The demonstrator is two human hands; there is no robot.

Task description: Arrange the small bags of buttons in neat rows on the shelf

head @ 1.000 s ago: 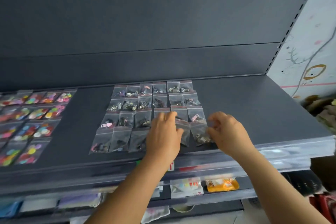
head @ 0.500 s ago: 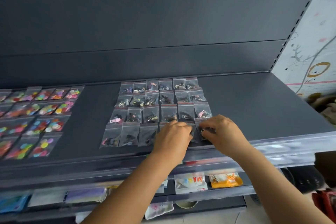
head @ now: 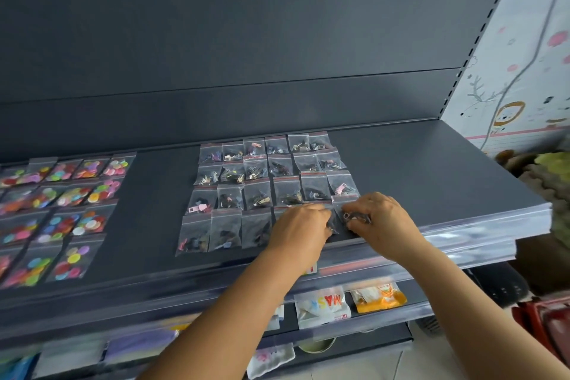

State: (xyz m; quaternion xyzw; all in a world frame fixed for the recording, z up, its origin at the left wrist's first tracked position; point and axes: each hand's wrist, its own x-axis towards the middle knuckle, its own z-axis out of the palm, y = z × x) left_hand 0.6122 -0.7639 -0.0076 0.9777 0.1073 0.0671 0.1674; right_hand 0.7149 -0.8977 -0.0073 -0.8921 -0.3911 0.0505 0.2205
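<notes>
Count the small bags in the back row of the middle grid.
6 small bags, side by side left to right: first, second, third, fourth, fifth, sixth. None looks hidden.

dark grey back panel [head: 246, 25], patterned wallpaper [head: 524, 71] at right

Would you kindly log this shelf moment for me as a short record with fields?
Setting: dark shelf with a clear front strip
Middle group: small clear bags of dark metal pieces, in four rows
Left group: bags of colourful buttons, also in rows
Left hand: on the front row, fingers curled over a bag; grip unclear
Right hand: pinches the front-right bag
Shelf below: white packet and orange packet
Progress: front row's right end being set
</notes>
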